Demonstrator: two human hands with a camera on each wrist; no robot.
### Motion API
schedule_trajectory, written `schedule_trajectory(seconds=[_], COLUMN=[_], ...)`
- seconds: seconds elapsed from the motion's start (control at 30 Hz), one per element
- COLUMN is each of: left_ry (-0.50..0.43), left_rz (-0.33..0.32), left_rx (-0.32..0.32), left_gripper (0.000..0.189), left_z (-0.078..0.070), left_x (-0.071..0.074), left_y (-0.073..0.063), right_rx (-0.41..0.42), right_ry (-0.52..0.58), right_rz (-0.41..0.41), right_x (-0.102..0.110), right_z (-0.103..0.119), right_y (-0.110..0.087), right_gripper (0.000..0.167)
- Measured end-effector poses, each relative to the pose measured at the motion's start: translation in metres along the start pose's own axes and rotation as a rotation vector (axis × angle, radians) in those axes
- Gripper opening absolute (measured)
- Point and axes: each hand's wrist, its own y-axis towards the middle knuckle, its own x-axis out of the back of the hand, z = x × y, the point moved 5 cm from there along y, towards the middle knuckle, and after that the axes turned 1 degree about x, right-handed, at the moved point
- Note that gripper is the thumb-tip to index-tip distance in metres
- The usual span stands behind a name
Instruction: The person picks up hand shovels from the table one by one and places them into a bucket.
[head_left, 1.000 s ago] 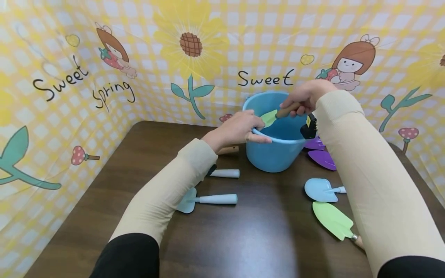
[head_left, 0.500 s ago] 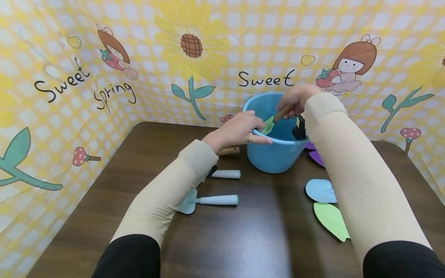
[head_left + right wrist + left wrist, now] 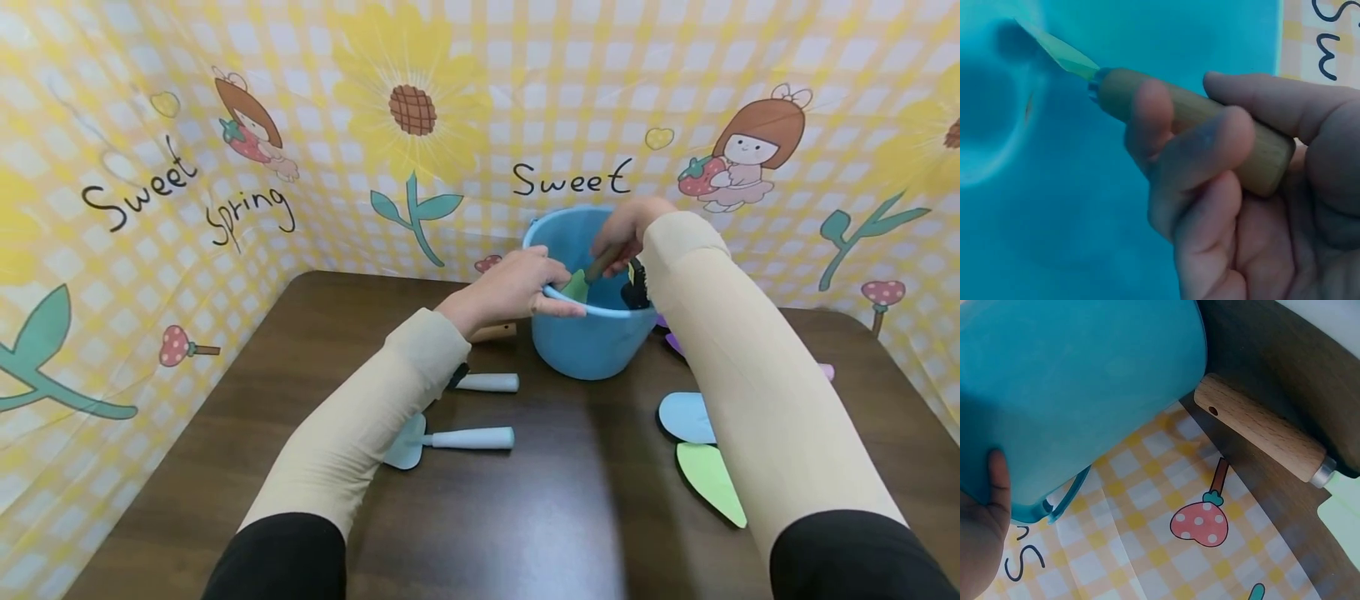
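A light blue bucket (image 3: 592,346) stands near the back of the table. My left hand (image 3: 517,283) holds its rim on the left side, fingers over the edge and thumb outside. Inside the bucket, my right hand (image 3: 626,233) grips the wooden handle of a green-bladed trowel (image 3: 1191,106). The trowel slants down, its blade pointing toward the bucket's bottom in the right wrist view. Seen from the head, the front rim hides the blade's lower part.
Left of the bucket lie a wooden-handled trowel (image 3: 1260,428) and two pale-handled tools, the nearer a light blue shovel (image 3: 472,437). To the right are a blue shovel (image 3: 686,417), a green trowel (image 3: 708,483) and purple pieces (image 3: 675,343), partly behind my right sleeve. A checked cloth (image 3: 315,233) hangs behind.
My right hand has moved left and down into the bucket with the trowel, whose blade now points more steeply downward. The left hand has stayed on the rim.
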Motion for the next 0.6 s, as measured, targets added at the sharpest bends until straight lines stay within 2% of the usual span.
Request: schedule_trajectory(seconds=[0.27,0.5,0.6], left_ry=[0.009,0.014,0.019], left_rz=[-0.014,-0.019,-0.021], left_rx=[-0.013,-0.018,-0.021], left_gripper=[0.052,0.053,0.052], left_z=[0.0,0.0,-0.001], left_x=[-0.001,-0.001,-0.001], left_y=[0.0,0.0,0.0], right_rx=[-0.056,-0.11,-0.119], right_ry=[-0.023,-0.144,-0.153], right_rz=[-0.089,-0.186,-0.25], right_x=[-0.001,0.003,0.006], right_z=[-0.004,-0.004,-0.006], right_y=[-0.002,-0.012,-0.015], right_gripper=[0.041,0.031,0.029])
